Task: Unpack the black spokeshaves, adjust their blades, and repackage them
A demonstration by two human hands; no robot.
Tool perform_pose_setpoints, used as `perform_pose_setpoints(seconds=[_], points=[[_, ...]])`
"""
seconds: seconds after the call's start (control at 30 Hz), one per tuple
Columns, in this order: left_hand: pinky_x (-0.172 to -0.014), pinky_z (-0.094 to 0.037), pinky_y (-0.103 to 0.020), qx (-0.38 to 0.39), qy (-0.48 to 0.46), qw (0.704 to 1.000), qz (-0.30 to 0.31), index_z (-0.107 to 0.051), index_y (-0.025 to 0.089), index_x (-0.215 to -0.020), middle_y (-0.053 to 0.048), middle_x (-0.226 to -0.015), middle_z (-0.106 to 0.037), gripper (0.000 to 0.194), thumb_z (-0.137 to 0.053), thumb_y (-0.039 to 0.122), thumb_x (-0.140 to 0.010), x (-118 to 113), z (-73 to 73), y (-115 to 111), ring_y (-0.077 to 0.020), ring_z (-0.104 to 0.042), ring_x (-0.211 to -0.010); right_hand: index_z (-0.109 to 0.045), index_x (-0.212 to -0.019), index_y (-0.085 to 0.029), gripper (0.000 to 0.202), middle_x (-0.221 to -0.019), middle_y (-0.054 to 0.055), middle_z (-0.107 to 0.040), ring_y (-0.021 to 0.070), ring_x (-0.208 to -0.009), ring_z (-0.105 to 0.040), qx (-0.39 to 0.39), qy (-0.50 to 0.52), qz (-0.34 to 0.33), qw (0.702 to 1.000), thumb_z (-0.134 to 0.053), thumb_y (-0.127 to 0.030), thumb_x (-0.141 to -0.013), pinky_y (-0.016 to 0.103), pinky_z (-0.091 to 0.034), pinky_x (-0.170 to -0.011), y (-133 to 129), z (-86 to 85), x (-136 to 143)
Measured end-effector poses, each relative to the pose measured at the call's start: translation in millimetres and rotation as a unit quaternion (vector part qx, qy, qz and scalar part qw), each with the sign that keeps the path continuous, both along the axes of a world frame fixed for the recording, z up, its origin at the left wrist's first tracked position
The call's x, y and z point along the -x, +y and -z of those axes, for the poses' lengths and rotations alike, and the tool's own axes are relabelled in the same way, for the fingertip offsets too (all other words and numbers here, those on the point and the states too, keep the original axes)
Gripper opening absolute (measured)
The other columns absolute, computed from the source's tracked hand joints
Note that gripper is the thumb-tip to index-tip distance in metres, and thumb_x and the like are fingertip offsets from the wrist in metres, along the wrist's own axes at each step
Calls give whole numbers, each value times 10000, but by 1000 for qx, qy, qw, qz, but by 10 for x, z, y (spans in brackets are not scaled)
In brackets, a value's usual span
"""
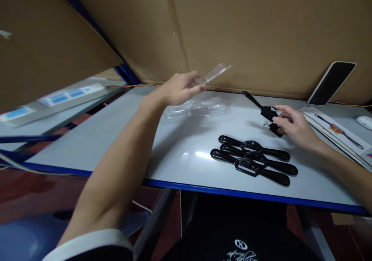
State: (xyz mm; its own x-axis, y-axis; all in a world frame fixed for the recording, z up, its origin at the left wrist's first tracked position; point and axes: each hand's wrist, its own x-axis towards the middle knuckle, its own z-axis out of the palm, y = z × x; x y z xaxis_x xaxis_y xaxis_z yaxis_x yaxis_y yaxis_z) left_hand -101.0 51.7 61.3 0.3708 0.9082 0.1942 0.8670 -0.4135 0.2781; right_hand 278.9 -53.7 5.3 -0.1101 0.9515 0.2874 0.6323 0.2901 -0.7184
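Observation:
My left hand [180,88] is raised over the far part of the table, its fingers closed on a clear plastic blister shell [216,72]. More clear plastic packaging [200,108] lies on the tabletop beneath it. On the right, my right hand [296,126] grips a black spokeshave [266,113] near its middle, one handle pointing up and away to the left. A small metal screw shows at its body, while my fingers cover the other end. Three black spokeshaves [252,158] lie side by side in front of that hand, close together.
A stack of printed cards [337,131] lies at the right, with a white mouse [364,121] beyond. Against the brown back panel [261,32] leans a phone [331,83]. A power strip [66,98] sits at left. The table's blue edge [203,189] runs along the front.

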Motion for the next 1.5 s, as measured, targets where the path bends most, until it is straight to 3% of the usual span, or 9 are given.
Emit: perform_pose_setpoints(seconds=[0.07, 0.23, 0.37, 0.5, 0.67, 0.77, 1.03, 1.33, 1.5], points=[[-946, -527, -421, 6, -141, 990, 26, -613, 141, -1323, -147, -1191, -738, 691, -480, 666, -893, -67, -80, -79, -307, -691, -1076, -659, -1257, -218, 457, -803, 19, -659, 188, -649, -589, 9, 53, 4, 999, -672, -471, -876, 341, -492, -599, -2, -24, 6], [-890, -543, -384, 143, -437, 880, 119, -477, 130, -1419, -172, -1261, -696, 731, -132, 638, -1021, -223, -264, -316, -244, -709, -1002, -627, -1266, -254, 505, -867, -2, -593, 114, -527, -473, 19, 140, 34, 989, -729, -386, -790, 279, -378, -455, -36, -87, 44], [-784, -562, -348, 253, -449, 846, 141, -518, 114, -1378, -176, -1264, -697, 725, -150, 618, -1009, -379, -184, -341, -236, -720, -929, -623, -1252, -248, 603, -898, -1, -550, 119, -568, -496, 19, 154, 53, 986, -803, -403, -698, 285, -384, -455, -60, -110, 78], [-552, -507, -228, 363, -485, 773, 186, -617, 95, -1265, -148, -1122, -727, 664, -252, 573, -981, -573, 66, -217, -204, -720, -861, -630, -1259, -235, 688, -857, -3, -552, 146, -640, -536, 8, 153, 48, 987, -862, -408, -634, 282, -397, -488, -66, -124, 67], [-455, -474, -203, 476, -462, 706, 248, -623, 88, -1278, -140, -1005, -753, 626, -402, 598, -989, -716, 377, -83, -181, -718, -713, -636, -1154, -229, 435, -744, -12, -553, 100, -437, -371, 71, 297, 3, 952, -665, -413, -761, 269, -217, -370, -100, -176, 43], [-469, -488, -220, 534, -423, 679, 273, -605, 100, -1322, -164, -1065, -774, 597, -432, 580, -1013, -755, 522, -59, -178, -713, -681, -634, -1149, -229, 426, -769, -10, -562, 93, -422, -369, 34, 301, -3, 953, -654, -374, -749, 267, -212, -343, -140, -194, 74], [-612, -532, -242, 586, -369, 671, 265, -681, 94, -1256, -151, -993, -796, 573, -443, 565, -1032, -834, 623, -190, -184, -721, -784, -625, -1310, -261, 528, -890, 21, -605, 200, -760, -628, -61, 70, -3, 996, -744, -365, -806, 344, -585, -654, -313, -91, 230], [-531, -463, -254, 597, -341, 675, 269, -706, 68, -1267, -172, -983, -796, 601, -448, 551, -1018, -932, 571, -277, -159, -660, -648, -663, -1315, -276, 353, -1019, 69, -709, 244, -913, -684, -182, -51, -57, 980, -612, -275, -966, 441, -585, -871, -360, -81, 259], [-610, -504, -282, 597, -356, 672, 254, -724, 73, -1223, -158, -986, -794, 552, -515, 533, -1001, -975, 613, -328, -139, -610, -605, -767, -1138, -274, 292, -1004, 74, -731, 211, -860, -692, -274, -97, -127, 948, -522, -172, -1016, 383, -582, -760, -337, -103, 307]])
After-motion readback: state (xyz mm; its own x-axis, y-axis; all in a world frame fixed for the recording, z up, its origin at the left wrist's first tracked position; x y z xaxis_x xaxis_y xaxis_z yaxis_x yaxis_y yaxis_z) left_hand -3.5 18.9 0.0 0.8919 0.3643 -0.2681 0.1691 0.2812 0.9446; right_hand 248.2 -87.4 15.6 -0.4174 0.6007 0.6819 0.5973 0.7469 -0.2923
